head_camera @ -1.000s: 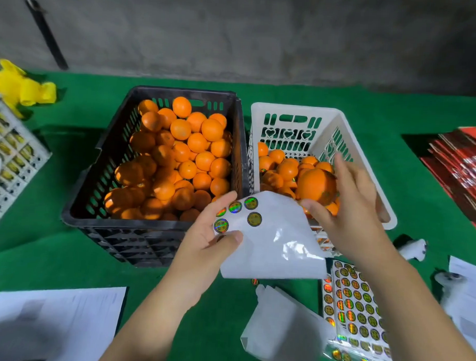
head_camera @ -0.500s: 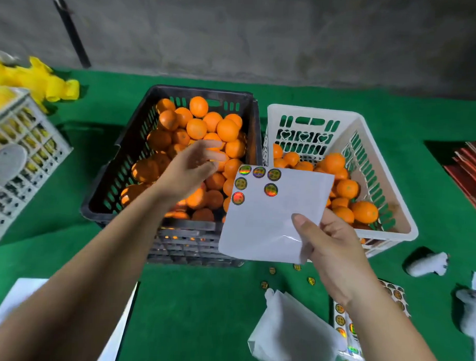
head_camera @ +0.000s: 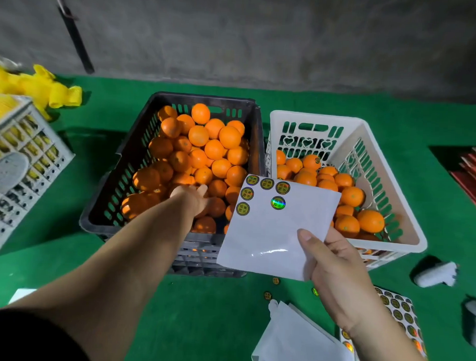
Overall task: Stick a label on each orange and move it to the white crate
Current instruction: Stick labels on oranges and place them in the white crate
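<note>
Reached deeper into black crate [head_camera: 118, 176] with left hand [head_camera: 191, 197], fingers on oranges [head_camera: 205, 149], grip unclear. Right hand [head_camera: 336, 267] pinches label sheet [head_camera: 273, 230], six stickers left, near white crate [head_camera: 393, 191].

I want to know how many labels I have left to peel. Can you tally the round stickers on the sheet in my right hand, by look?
On the sheet held by the right hand:
Dull gold stickers: 5
Shiny rainbow-glinting sticker: 1
Total: 6
</note>
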### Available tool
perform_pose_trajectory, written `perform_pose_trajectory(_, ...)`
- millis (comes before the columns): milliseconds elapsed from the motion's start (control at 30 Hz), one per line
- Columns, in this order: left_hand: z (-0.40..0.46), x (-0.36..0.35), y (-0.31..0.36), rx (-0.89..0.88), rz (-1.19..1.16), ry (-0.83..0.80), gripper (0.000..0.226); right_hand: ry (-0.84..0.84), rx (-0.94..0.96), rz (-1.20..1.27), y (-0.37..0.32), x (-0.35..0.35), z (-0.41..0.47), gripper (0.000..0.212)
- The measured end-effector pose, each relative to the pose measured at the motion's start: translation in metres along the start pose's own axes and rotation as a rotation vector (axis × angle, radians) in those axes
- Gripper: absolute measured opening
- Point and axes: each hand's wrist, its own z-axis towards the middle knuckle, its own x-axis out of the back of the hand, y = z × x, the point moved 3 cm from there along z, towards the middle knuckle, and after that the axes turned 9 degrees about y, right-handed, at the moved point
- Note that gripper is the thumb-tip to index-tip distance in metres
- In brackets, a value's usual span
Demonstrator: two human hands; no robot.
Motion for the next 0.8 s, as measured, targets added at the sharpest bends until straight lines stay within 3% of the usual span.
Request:
perform_pose_trajectory(133,-0.002,0.003,0.009,-0.017,0.13,0.12,0.081,-0.032,0.005,0.02,0.004,0.002,-0.003,0.038)
perform_pose_trajectory(267,-0.003,0.006,0.007,-0.164,0.204,0.117,0.078,-0.017,0.004,-0.043,0.007,0.009,-0.002,0.036)
perform_pose_trajectory(433,-0.015,0.021,-0.003,-0.167,0.136,0.114,0.075,-0.011,-0.028,-0.013,0.009,0.008,-0.003,0.039)
perform_pose_trajectory(533,-0.031,0.042,-0.012,-0.154,-0.501,0.274,0.073,0.015,-0.056,0.0,0.006,0.008,-0.005,0.04)
perform_pose_trajectory(600,-0.064,0.056,-0.011,-0.22,-0.996,0.382,0.047,0.026,-0.063,-0.003,0.003,0.008,-0.006,0.041)
perform_pose_trajectory(667,-0.107,0.061,0.001,-0.224,-1.42,0.377,0.04,0.033,-0.066,0.022,-0.004,0.012,-0.007,0.043)
perform_pose_trajectory(767,-0.155,0.045,0.028,-0.251,-1.838,0.236,0.089,0.024,-0.047,0.034,-0.011,0.013,-0.007,0.043)
perform_pose_trajectory(800,-0.169,0.038,0.038,-0.247,-1.925,0.208,0.09,0.0,-0.044,0.026,-0.012,0.013,-0.009,0.043)
